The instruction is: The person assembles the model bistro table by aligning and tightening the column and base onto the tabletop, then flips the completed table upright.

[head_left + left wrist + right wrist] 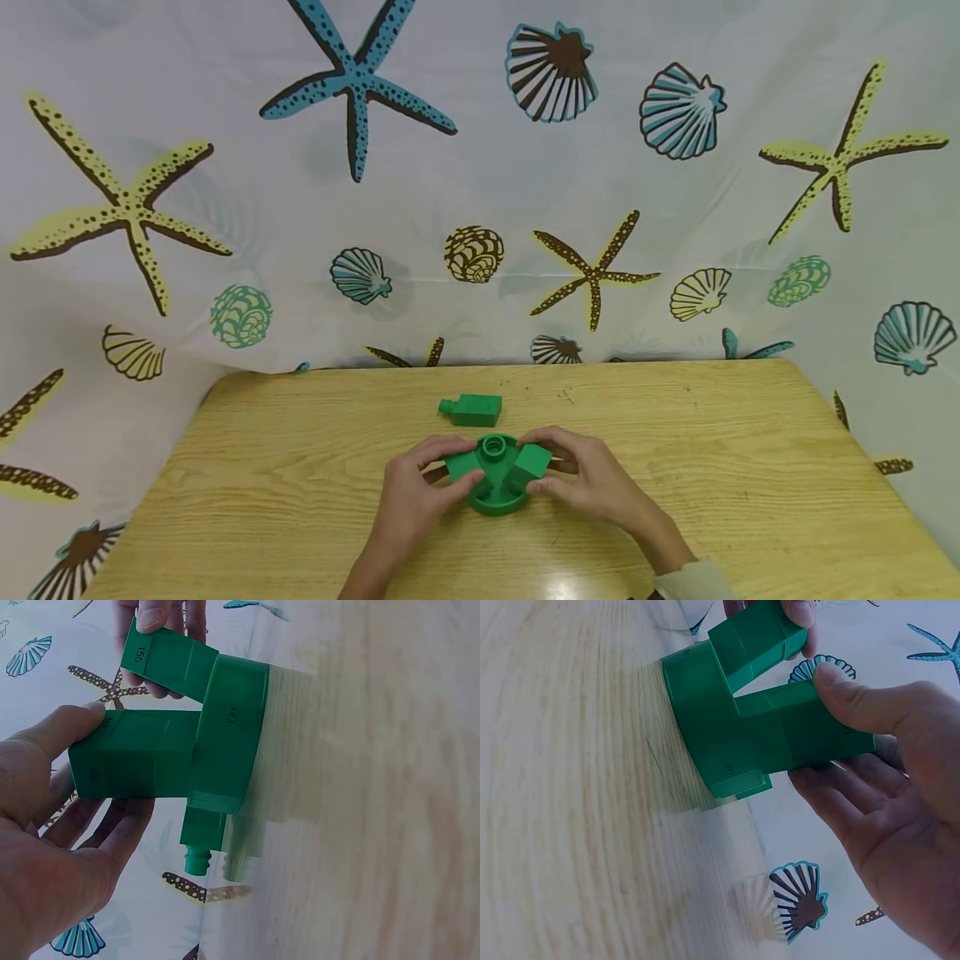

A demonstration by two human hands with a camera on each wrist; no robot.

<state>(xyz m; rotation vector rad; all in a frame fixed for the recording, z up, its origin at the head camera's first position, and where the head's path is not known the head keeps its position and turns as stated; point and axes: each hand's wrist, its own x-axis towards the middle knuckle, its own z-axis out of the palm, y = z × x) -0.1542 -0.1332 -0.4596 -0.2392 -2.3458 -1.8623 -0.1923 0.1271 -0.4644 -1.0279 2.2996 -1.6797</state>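
A round green base [498,506] with a low rim and a ring-shaped socket [493,447] at its back stands on the table. Two green rectangular blocks rise from it, leaning outward. My left hand [414,492] pinches the left block [465,467] between thumb and fingers. On the other side, my right hand [596,479] grips the right block [531,463] the same way. In the left wrist view the left block [139,754] meets the base [231,724]; in the right wrist view the right block [787,724] does too. The blocks' lower ends are hidden inside the base.
Behind the base, a green bottle-shaped block [477,410] lies on its side, its ridged neck pointing left. The wooden table [300,467] reaches back to a white cloth [450,192] printed with starfish and shells, which also hangs at both sides.
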